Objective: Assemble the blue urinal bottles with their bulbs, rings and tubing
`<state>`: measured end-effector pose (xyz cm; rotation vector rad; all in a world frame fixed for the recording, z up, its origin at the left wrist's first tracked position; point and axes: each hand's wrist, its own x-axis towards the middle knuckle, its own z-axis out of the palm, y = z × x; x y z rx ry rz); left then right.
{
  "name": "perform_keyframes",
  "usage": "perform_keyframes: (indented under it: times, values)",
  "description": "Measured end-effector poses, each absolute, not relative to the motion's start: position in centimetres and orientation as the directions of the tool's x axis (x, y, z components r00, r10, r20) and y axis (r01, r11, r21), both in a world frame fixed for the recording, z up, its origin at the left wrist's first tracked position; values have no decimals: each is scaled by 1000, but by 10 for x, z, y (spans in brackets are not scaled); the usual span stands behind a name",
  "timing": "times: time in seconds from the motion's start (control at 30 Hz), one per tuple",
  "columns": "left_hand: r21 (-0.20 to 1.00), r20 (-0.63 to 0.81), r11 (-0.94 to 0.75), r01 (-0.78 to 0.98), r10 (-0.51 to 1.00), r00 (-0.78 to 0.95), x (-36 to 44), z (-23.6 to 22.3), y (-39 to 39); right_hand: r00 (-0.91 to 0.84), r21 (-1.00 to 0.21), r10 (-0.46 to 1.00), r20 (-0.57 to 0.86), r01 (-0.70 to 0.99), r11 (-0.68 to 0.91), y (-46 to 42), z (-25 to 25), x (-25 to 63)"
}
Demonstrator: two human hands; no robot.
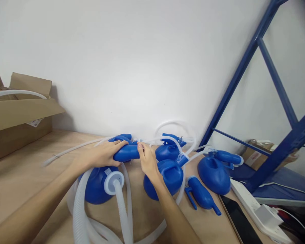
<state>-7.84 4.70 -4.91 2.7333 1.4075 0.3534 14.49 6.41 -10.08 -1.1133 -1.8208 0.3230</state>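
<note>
Both of my hands grip a blue plastic cylinder (128, 153), held level above the table. My left hand (106, 153) is wrapped over its left end. My right hand (147, 159) closes on its right end, thumb on top. Just below my left hand sits a rounded blue plastic bottle (96, 189) with a white cap (114, 183) and a translucent corrugated hose (122, 210) running from it. Another rounded blue bottle (169, 176) is under my right wrist, partly covered by it. Further blue bottles (165, 151) with thin clear tubes stand behind.
At right lie a loose blue spouted piece (202, 196) with a side hook, another blue bottle (213, 174), a phone (239, 218) and a white power strip (254, 206). An open cardboard box (22, 135) stands left. A blue metal rack (234, 78) rises at right.
</note>
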Motion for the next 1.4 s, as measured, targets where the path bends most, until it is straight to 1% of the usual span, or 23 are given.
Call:
perform_keyframes:
  times: [0.17,0.27,0.47,0.63,0.7,0.77,0.83,0.93,1.0,1.07,1.13,1.17,1.27,1.33,1.4]
  values:
    - [132,137,-588,798,808,573,-76,-43,42,-157,-630,776,611,498,596,72,-115,147]
    - [144,108,-579,803,816,569,-77,-42,43,-186,-645,782,594,471,602,75,-120,148]
    - [153,74,-587,795,809,583,-78,-46,52,-228,-680,825,518,475,558,80,-131,150]
    - [165,73,-578,800,816,574,-80,-47,56,-203,-700,852,483,495,515,85,-136,145]
    - [191,72,-578,794,815,576,-84,-47,59,-168,-713,873,458,516,474,88,-135,145]
    - [238,71,-571,786,817,572,-90,-47,62,-122,-725,896,427,546,420,91,-133,148]
    - [255,66,-546,798,833,549,-97,-48,66,-104,-724,919,380,585,365,92,-130,157]
    - [243,61,-509,826,858,511,-104,-49,70,-141,-702,959,248,656,278,91,-130,178]
    - [259,58,-505,823,859,508,-105,-49,71,-159,-683,974,161,694,227,90,-131,189]
    - [259,62,-510,820,856,513,-106,-49,71,-175,-671,976,133,708,218,89,-132,195]
    - [243,68,-519,820,852,519,-105,-48,70,-213,-674,965,151,692,258,89,-131,192]
    - [237,71,-523,819,850,522,-105,-47,69,-252,-691,952,174,657,300,88,-129,188]
    - [235,77,-534,812,843,533,-103,-43,63,-379,-762,876,299,457,458,84,-120,172]
    - [241,82,-550,800,833,548,-100,-39,58,-389,-776,827,406,332,537,80,-112,163]
    - [245,87,-565,788,822,563,-98,-36,53,-359,-753,795,489,286,592,76,-106,159]
